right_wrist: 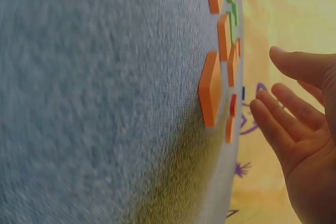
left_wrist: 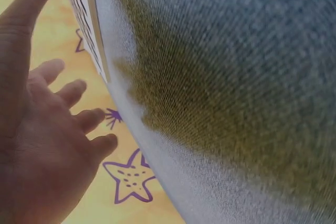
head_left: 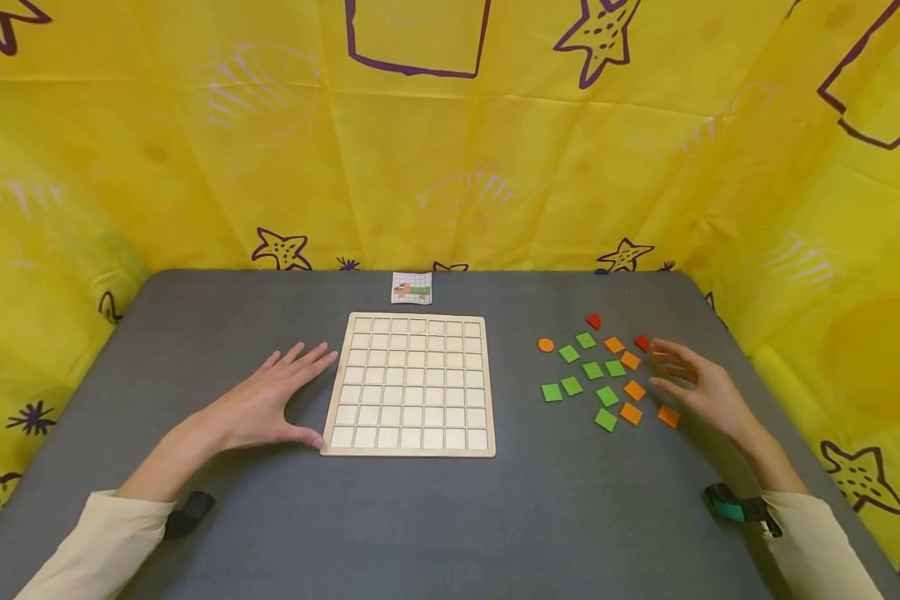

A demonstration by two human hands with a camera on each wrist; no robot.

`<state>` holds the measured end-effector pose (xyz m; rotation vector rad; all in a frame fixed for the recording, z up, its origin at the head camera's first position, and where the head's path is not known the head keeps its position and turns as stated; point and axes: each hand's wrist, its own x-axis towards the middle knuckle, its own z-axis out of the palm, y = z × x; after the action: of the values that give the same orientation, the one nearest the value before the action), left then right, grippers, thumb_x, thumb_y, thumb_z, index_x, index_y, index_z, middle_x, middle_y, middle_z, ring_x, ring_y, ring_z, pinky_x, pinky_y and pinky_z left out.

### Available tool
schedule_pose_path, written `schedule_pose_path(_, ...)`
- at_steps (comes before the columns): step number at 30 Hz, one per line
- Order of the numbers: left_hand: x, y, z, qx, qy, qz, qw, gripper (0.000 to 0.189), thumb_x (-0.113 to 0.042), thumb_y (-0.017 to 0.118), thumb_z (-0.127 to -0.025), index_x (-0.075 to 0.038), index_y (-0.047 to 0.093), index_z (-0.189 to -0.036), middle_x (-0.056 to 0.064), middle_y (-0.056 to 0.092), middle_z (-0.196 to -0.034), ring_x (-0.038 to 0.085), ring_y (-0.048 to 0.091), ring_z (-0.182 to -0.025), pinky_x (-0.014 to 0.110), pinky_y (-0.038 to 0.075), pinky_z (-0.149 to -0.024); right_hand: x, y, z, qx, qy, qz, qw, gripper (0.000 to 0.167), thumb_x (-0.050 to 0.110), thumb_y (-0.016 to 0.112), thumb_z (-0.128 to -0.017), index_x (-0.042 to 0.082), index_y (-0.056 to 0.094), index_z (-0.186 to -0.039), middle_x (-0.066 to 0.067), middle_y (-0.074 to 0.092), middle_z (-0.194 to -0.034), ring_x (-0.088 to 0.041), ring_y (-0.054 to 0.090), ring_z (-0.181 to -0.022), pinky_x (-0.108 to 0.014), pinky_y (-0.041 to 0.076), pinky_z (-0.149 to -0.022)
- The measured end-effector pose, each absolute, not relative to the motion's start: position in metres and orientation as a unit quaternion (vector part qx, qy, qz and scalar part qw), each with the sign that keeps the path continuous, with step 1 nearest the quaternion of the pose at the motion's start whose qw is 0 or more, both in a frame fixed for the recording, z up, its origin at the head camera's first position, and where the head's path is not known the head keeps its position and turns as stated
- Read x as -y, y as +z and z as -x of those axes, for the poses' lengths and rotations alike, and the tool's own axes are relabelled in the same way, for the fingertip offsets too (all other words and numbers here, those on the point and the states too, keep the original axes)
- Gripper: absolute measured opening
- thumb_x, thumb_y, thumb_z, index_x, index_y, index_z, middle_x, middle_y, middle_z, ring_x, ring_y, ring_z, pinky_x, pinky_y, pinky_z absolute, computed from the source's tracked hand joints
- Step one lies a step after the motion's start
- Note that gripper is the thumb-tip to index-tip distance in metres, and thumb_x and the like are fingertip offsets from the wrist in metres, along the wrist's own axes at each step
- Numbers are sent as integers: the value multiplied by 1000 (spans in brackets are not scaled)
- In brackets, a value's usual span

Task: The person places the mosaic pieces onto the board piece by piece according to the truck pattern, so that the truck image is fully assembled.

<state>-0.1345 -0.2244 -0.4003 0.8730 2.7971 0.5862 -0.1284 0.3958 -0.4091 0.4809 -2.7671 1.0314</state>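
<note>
L hand [head_left: 266, 407] by wdn grid [head_left: 415, 379], R [head_left: 708, 396] nr flat orange sqs [head_left: 669, 416].

The left hand [head_left: 264, 407] is spread wide, while the right hand [head_left: 705, 392] curves loosely, fingers slightly bent.

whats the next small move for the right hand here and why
Probably lower to pinch an orange square: the right hand hovers beside the loose pieces, seemingly holding nothing, and the board's cells are all bare.
</note>
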Motion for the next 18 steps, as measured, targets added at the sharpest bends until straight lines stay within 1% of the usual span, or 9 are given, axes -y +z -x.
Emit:
schedule_pose_path(7, 220, -403, 131, -927, 204, -297, 108, 119, -68, 78, -62, -11, 30, -155, 16, 24, -160, 50, 15, -144, 65, 11, -112, -384, -407, 122, 915, 345, -200, 63, 60, -5, 73, -84, -2, 50, -140, -26, 58, -129, -8, 64, -106, -10, 48, -85)
schedule_pose_path(11, 218, -404, 131, -920, 218, -302, 120, 119, -65, 81, -61, -10, 31, -154, 15, 25, -160, 49, 15, -144, 65, 11, -113, -377, -409, 118, 910, 358, -202, 55, 59, -4, 74, -83, -1, 52, -138, -23, 60, -129, -8, 64, -106, -12, 49, -85)
schedule_pose_path(15, 216, -406, 132, -910, 246, -302, 142, 121, -61, 84, -61, -10, 28, -155, 13, 23, -161, 47, 12, -146, 64, 8, -113, -370, -411, 113, 906, 367, -205, 46, 58, -3, 76, -81, -2, 55, -135, -21, 63, -125, -9, 65, -106, -14, 50, -84)
schedule_pose_path(18, 215, -408, 133, -907, 252, -299, 158, 122, -61, 84, -60, -11, 27, -156, 12, 21, -162, 46, 10, -146, 64, 6, -114, -365, -413, 111, 906, 362, -218, 43, 56, -4, 78, -79, -3, 58, -131, -21, 66, -119, -16, 68, -103, -15, 51, -84)
